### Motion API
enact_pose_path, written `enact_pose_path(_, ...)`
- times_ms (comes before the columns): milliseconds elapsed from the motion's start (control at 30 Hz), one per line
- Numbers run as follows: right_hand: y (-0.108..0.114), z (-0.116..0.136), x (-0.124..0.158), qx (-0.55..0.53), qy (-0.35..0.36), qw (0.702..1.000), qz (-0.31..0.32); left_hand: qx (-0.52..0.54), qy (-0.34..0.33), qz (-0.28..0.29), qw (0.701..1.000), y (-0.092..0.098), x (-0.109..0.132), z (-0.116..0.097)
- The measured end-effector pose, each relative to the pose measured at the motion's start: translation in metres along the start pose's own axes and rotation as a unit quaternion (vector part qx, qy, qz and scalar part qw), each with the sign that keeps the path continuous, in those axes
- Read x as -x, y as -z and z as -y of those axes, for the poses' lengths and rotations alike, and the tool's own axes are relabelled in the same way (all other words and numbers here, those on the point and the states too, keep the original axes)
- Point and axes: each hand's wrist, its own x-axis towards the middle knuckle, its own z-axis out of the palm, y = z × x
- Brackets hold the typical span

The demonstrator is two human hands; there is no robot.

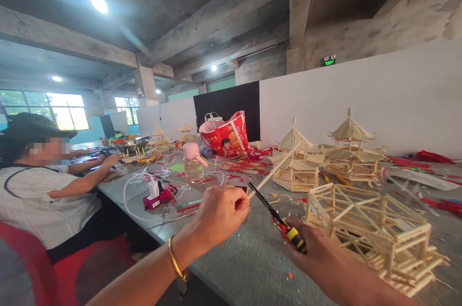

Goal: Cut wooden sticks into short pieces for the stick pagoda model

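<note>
Pinched in my left hand (220, 212) is a thin pale wooden stick (276, 169) that slants up to the right. My right hand (314, 248) is closed round the yellow-and-black handle of what looks like a utility knife (267, 205). Its long dark blade points up and left, its tip close by the stick just beyond my left fingers. Whether blade and stick touch, I cannot tell. To the right of my right hand stands an open frame of a stick-built model house (368, 229). Behind it are two stick pavilions (294, 161) (350, 147) with peaked roofs.
A pink-lidded water bottle (195, 164) and a magenta power strip (157, 197) with a white cord lie left on the grey table (238, 262). A red shopping bag (231, 135) stands behind, amid scattered red wrappers. Another person (46, 190) sits working at left.
</note>
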Motion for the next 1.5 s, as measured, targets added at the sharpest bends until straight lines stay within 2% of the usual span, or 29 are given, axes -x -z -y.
enact_pose_path(167, -0.018, 0.000, -0.003, -0.039, 0.033, 0.999, 0.013, -0.040, 0.000, 0.059, 0.997, -0.002, 0.001, 0.007)
enact_pose_path(233, -0.021, -0.003, -0.004, -0.039, 0.026, 0.998, 0.029, -0.015, 0.029, 0.084, 0.996, -0.005, 0.000, 0.012)
enact_pose_path(300, -0.021, -0.005, -0.003, -0.062, 0.018, 0.996, 0.061, 0.053, 0.072, 0.130, 0.988, -0.005, -0.002, 0.017)
enact_pose_path(367, -0.018, -0.006, -0.001, -0.111, -0.003, 0.988, 0.107, 0.152, 0.123, 0.194, 0.961, -0.001, -0.005, 0.021)
enact_pose_path(467, -0.014, -0.008, 0.002, -0.176, -0.034, 0.971, 0.161, 0.305, 0.179, 0.274, 0.895, 0.006, -0.010, 0.028)
enact_pose_path(567, -0.014, -0.012, 0.001, -0.197, -0.033, 0.964, 0.175, 0.402, 0.194, 0.300, 0.843, 0.007, -0.012, 0.036)
enact_pose_path(667, -0.015, -0.013, 0.000, -0.186, -0.043, 0.966, 0.174, 0.436, 0.202, 0.295, 0.826, 0.004, -0.012, 0.040)
enact_pose_path(767, -0.020, -0.013, 0.000, -0.161, -0.033, 0.976, 0.146, 0.440, 0.212, 0.280, 0.827, 0.002, -0.012, 0.038)
enact_pose_path(900, -0.033, -0.019, -0.005, -0.177, -0.013, 0.977, 0.120, 0.401, 0.217, 0.279, 0.845, 0.004, -0.015, 0.034)
enact_pose_path(1033, -0.042, -0.025, -0.010, -0.232, -0.041, 0.962, 0.138, 0.384, 0.219, 0.295, 0.847, 0.002, -0.019, 0.037)
enact_pose_path(1233, -0.025, -0.016, -0.007, -0.330, -0.114, 0.919, 0.181, 0.382, 0.216, 0.286, 0.852, 0.001, -0.021, 0.036)
enact_pose_path(1333, -0.019, -0.013, -0.005, -0.312, -0.123, 0.927, 0.167, 0.367, 0.218, 0.253, 0.868, 0.003, -0.019, 0.032)
enact_pose_path(1500, -0.016, -0.009, -0.002, -0.244, -0.104, 0.951, 0.159, 0.280, 0.201, 0.198, 0.917, 0.001, -0.016, 0.023)
